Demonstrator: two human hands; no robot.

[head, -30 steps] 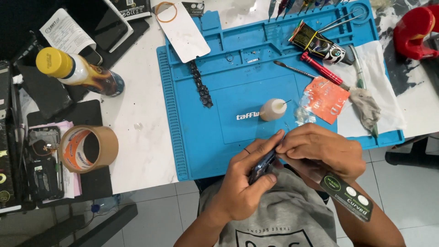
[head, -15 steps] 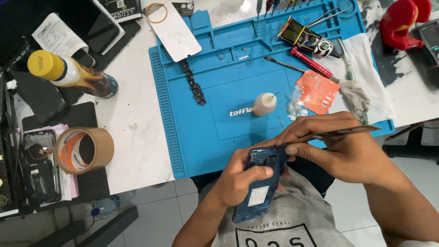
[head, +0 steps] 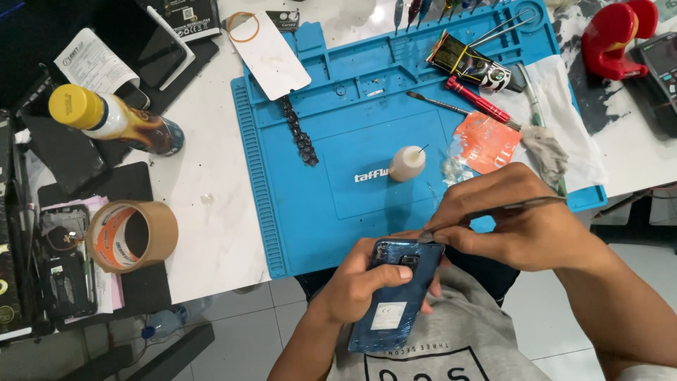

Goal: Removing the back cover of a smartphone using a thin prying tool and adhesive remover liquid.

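My left hand [head: 363, 282] grips a dark blue phone [head: 395, 303] with its back open, held over my lap just below the table edge. A white sticker shows on the phone's lower half. My right hand [head: 515, 222] holds thin metal tweezers [head: 493, 212], their tip touching the phone's top edge near the camera. Both hands sit in front of the blue work mat [head: 338, 127].
On the mat are a small white bottle [head: 407, 164], an orange packet [head: 486, 141], a red screwdriver [head: 478, 101], a glue tube [head: 469, 65] and a white phone cover [head: 269, 53]. At the left are a tape roll [head: 130, 236] and a yellow-capped bottle [head: 113, 120]. A red holder [head: 620, 35] stands far right.
The phone has turned from edge-on to flat, its open back now facing up. My right hand has shifted right and brought the tweezers' tip onto the phone's top edge.
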